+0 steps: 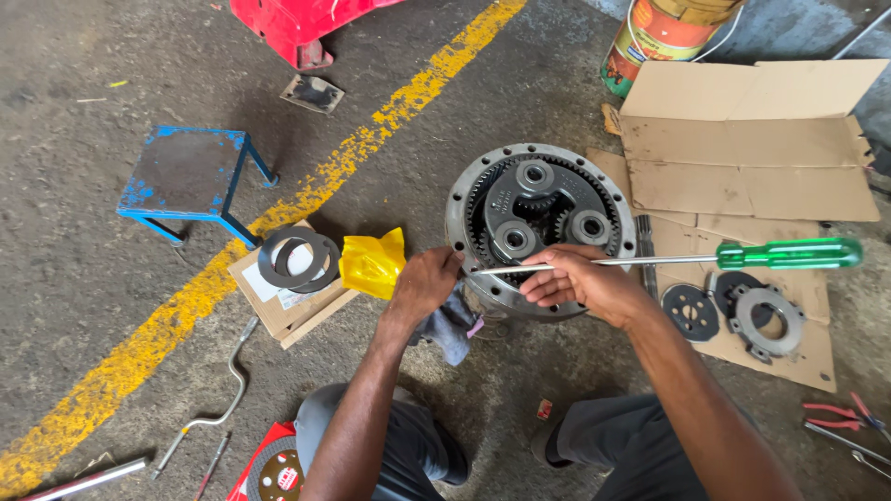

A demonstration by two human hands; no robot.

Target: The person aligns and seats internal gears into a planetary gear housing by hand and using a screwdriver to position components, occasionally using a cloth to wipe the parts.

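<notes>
Hands [501, 283] at gear housing [464, 209], right gripping screwdriver [724, 257], left seemingly pinching rag [452, 327]

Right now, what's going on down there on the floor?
A person crouches over a round gear housing with three small gears inside, standing on the concrete floor. The right hand holds the metal shaft of a long green-handled screwdriver, its tip at the housing's near rim. The left hand is at the rim too, over a grey rag. Loose metal discs lie on cardboard nearby.
</notes>
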